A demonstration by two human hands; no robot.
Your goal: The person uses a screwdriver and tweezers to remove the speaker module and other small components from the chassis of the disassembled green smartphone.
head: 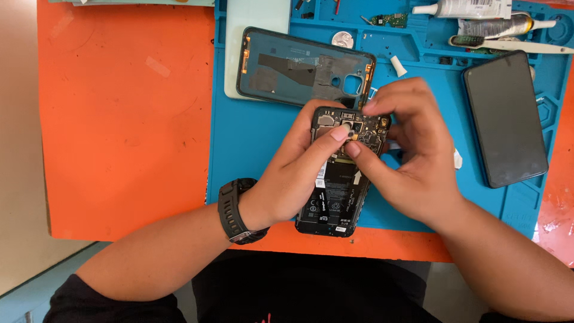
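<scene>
Gripping an opened phone, white battery labels showing, both hands pinch.

Mat blue, centre frame; table orange, left; opened phone black inside; watch black; back cover dark teal.

The setting is a phone repair workbench. A blue repair mat with moulded parts compartments lies on an orange table. An opened phone exposes its battery and circuit board. A detached back cover and a second phone rest on the mat. Glue tubes, a loose circuit board and small parts occupy the compartments.
</scene>
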